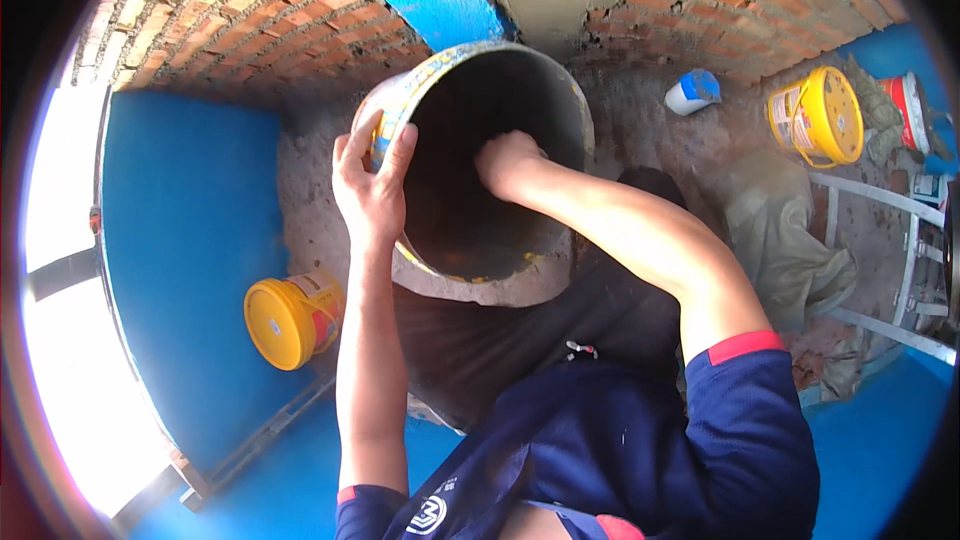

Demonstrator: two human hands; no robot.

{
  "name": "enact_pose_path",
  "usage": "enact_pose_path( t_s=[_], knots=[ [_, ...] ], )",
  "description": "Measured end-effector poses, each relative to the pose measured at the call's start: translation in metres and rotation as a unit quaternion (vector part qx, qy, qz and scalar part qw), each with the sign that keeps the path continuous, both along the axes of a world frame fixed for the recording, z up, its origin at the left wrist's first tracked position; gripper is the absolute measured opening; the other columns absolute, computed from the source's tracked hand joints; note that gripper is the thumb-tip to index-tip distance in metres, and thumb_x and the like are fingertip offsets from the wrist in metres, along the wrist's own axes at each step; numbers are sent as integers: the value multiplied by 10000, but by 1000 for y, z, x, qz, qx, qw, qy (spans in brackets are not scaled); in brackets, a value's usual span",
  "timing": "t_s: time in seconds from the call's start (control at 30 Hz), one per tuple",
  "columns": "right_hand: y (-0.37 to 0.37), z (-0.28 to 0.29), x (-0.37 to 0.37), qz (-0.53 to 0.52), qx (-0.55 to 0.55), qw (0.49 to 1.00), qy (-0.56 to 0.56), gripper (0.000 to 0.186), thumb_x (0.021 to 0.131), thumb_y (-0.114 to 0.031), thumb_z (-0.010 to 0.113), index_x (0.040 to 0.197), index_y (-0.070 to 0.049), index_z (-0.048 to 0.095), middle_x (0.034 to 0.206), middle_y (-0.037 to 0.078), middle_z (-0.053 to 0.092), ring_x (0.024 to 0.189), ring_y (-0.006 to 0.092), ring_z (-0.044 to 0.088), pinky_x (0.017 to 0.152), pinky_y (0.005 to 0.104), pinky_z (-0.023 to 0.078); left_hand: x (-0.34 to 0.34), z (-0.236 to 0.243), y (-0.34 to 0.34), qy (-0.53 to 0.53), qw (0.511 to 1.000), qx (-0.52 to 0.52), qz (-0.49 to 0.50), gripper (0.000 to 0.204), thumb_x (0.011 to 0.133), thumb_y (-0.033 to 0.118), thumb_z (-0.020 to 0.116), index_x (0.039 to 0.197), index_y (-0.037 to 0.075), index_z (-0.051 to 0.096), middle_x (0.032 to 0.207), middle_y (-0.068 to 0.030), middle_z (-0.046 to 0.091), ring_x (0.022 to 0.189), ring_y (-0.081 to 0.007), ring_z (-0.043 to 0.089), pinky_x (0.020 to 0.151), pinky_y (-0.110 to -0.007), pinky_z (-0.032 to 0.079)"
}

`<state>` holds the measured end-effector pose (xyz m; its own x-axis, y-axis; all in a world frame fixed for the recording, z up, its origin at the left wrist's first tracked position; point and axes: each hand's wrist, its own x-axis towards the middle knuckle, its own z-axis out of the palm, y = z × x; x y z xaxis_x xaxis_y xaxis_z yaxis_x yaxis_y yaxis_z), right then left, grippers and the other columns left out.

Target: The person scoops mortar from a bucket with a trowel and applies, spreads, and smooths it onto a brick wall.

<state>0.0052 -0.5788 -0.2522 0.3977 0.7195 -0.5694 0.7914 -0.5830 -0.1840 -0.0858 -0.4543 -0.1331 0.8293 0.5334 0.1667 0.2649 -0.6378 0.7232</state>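
A large bucket (570,120) with a pale, yellow-flecked rim is tilted over my dark-trousered legs, its mouth facing up toward me. My left hand (372,175) grips the left side of the rim, thumb and fingers closed over it. My right hand (510,162) reaches down inside the dark interior with fingers curled; what it holds, if anything, is hidden. The bottom of the bucket is too dark to make out.
Yellow pails (280,325) (830,115) stand left and right, near a small blue-and-white container (690,92) and red pail (905,110). A metal ladder (915,270) and crumpled cloth (770,240) lie right. Brick walls (700,5) rise ahead; a bright opening (80,370) is far left.
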Motion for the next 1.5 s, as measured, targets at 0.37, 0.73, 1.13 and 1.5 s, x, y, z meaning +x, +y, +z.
enact_pose_path(
  t_s=[0.37,0.73,1.13,1.5],
  knots=[
    [-10,-41,-26,-123,-3,992,41,273,889,-142,564,1099,-85,728,1145,117,706,1053,294,681,797,486,560,6,-6,-22,-7,999,-4,-41,526,824,378,780,1211,39,669,1022,-104,596,945,-206,583,873,-316,457],
    [-22,-50,27,-218,116,968,38,298,933,-166,482,1098,-112,725,1146,147,695,1056,301,681,847,429,561,2,-5,-29,-1,999,-33,-32,561,804,376,803,1222,33,653,1064,-112,576,991,-213,584,896,-325,460],
    [-25,5,-11,-149,5,953,266,290,835,-70,579,1086,-26,716,1125,174,698,1052,284,682,836,419,561,-4,-11,13,-40,991,-125,-26,480,855,310,772,1215,12,661,1031,-43,592,955,-119,549,881,-261,429],
    [-18,36,48,-46,163,978,-123,192,856,-123,584,912,-56,755,958,111,731,888,243,712,669,385,586,16,3,18,-15,988,-156,-4,469,857,328,766,1198,20,675,1014,-54,616,904,-124,559,860,-250,445]
  ],
)
